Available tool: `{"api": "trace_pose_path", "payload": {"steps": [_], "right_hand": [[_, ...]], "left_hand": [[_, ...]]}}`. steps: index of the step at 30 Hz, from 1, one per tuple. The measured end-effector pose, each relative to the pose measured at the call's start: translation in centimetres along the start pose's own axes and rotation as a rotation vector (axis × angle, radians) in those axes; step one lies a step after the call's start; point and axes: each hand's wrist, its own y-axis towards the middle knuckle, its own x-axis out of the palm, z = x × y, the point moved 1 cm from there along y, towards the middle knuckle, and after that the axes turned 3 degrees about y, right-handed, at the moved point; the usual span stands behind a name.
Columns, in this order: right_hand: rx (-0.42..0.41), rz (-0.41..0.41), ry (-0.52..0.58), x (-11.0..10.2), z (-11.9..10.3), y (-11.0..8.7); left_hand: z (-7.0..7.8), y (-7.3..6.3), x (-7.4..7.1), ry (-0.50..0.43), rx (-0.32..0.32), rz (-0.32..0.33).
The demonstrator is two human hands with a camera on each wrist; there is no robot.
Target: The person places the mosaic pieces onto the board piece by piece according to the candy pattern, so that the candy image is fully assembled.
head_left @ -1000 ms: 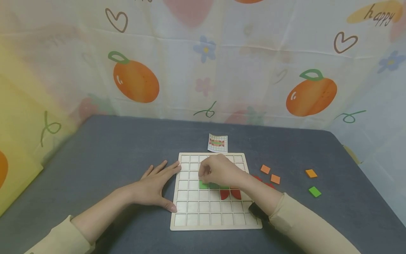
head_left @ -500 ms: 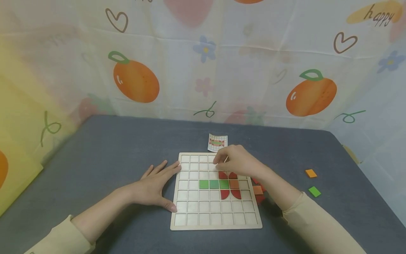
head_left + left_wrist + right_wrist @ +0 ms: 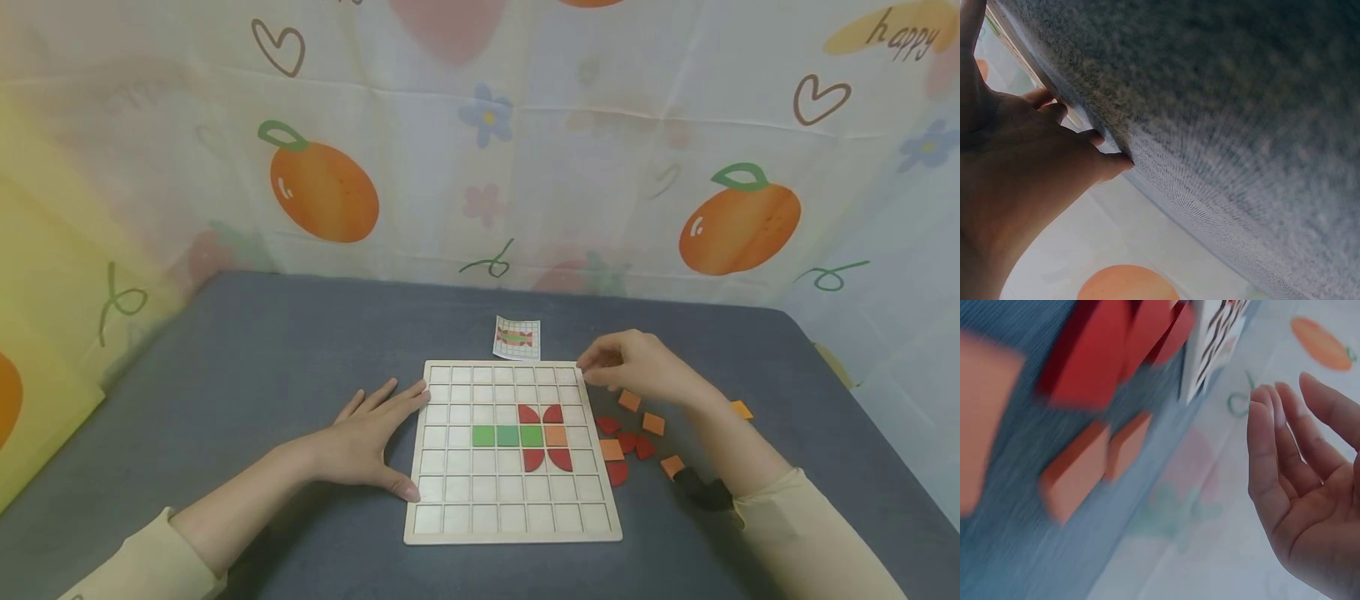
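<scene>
My left hand (image 3: 360, 446) spreads its straight fingers along the left edge of a light wooden grid board (image 3: 510, 532), thumb and fingertips touching the rim. Above the table, just off the board's far right corner, is my right hand (image 3: 637, 367); its fingers are loosely bent, and the right wrist view shows nothing in its palm. Two light green square tiles (image 3: 483, 436) and a darker green tile (image 3: 507, 436) sit in one row of the grid, with an orange square tile (image 3: 555, 436) at their right. Red quarter-round tiles (image 3: 533, 460) fill cells above and below that row's right end.
Right of the board lie several loose red tiles (image 3: 626, 442) and orange square tiles (image 3: 653, 424). A yellow-orange tile (image 3: 742, 409) shows partly behind the right forearm. A small pattern card (image 3: 516, 338) lies behind the board, and a printed curtain (image 3: 570, 192) hangs beyond the table.
My right hand has moved from over the green row, up across the board and off to the right. The row's tiles are now uncovered. My left hand stays in place.
</scene>
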Motion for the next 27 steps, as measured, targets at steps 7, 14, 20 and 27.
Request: {"api": "trace_pose_path", "payload": {"steps": [7, 14, 20, 27], "right_hand": [[0.040, 0.006, -0.002, -1.9, 2.9, -1.7], [0.064, -0.006, 0.010, -2.7, 5.9, -2.7], [0.069, -0.049, 0.024, -3.1, 7.9, -3.4], [0.110, -0.136, 0.030, -3.2, 9.3, -3.7]], "left_hand": [[0.1, 0.1, 0.0, 0.007, -0.006, 0.000], [0.0, 0.1, 0.0, 0.005, -0.009, -0.002], [0.0, 0.1, 0.0, 0.007, -0.012, -0.001], [0.0, 0.2, 0.0, 0.010, -0.015, -0.002]]}}
